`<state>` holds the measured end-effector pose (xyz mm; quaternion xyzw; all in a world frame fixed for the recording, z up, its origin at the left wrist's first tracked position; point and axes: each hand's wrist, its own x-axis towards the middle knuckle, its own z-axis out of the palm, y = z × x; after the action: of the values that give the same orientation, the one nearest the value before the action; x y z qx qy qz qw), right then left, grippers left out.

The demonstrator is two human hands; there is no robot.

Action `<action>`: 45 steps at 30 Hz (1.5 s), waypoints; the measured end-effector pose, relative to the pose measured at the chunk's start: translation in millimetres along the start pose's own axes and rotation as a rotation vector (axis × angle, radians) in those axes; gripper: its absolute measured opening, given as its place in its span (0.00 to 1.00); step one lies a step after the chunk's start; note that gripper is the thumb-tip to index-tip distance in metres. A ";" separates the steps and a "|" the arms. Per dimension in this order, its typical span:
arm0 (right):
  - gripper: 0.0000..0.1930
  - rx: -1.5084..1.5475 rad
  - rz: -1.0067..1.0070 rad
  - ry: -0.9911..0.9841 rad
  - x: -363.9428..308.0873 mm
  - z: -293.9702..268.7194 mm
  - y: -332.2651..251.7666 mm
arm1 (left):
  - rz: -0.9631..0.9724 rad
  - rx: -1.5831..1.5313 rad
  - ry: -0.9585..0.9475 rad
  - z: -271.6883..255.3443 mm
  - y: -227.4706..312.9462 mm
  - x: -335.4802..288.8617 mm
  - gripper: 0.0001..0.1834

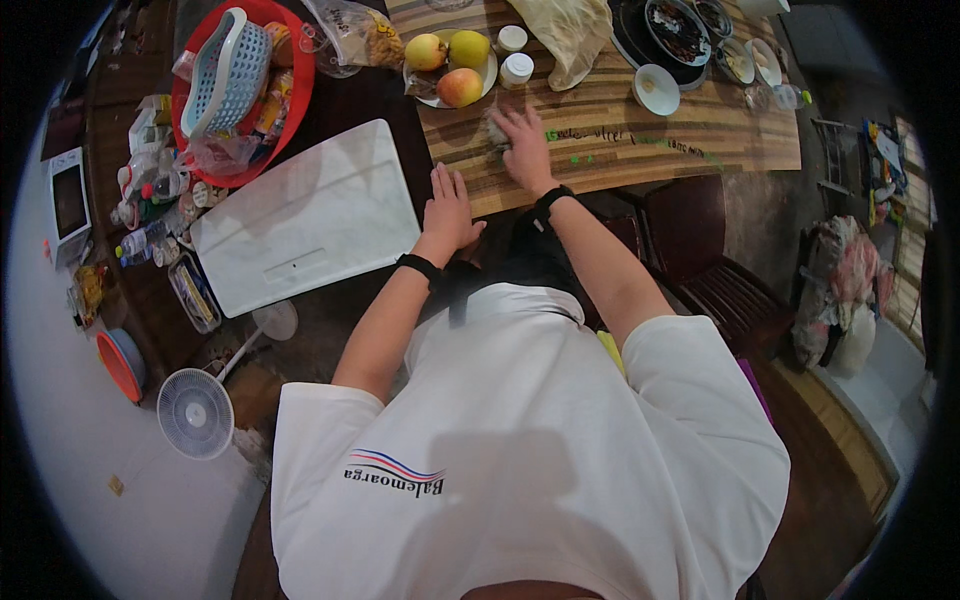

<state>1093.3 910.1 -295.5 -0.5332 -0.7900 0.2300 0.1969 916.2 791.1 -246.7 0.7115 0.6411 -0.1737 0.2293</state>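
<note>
My right hand (524, 148) is on the striped wooden table (600, 150), its fingers over a small grey wad that looks like a cloth (495, 131), which it presses to the top. Most of the wad is hidden under the fingers. My left hand (450, 212) rests at the table's near left corner with its fingers stretched out, holding nothing. Just beyond my right hand stand two white lidded jars (516, 70). A plate (487, 88) with three apples (460, 88) sits beside them. Green and dark marks (640, 140) run along the tabletop to the right.
Left of my hands lies a white rectangular board or lid (310, 220). Behind it, a red basin (182, 110) holds a light blue basket (225, 80). Bowls (656, 90) and a dark tray (632, 45) stand far right. A fan (195, 413) and dark chairs (690, 235) are nearby.
</note>
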 end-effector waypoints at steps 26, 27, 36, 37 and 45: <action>0.41 -0.143 0.356 0.185 -102.7 -124.8 163.9 | -0.086 0.324 -0.258 -2.7 26.7 26.8 0.65; 0.40 -0.118 0.395 0.198 -105.6 -127.0 172.6 | -0.085 0.345 -0.264 -2.2 27.1 27.5 0.65; 0.38 -0.150 0.550 0.329 -88.9 -108.6 179.0 | -0.043 0.402 -0.239 6.0 21.3 28.5 0.65; 0.38 -0.162 0.547 0.347 -88.1 -102.7 174.5 | -0.047 0.392 -0.227 5.4 22.4 29.1 0.65; 0.38 -0.144 0.460 0.336 -104.6 -67.8 117.5 | -0.028 0.421 -0.186 16.0 18.3 29.5 0.65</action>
<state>1256.3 861.2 -314.4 -0.7416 -0.6187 0.1205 0.2294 938.5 805.5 -274.1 0.7157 0.5765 -0.3718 0.1314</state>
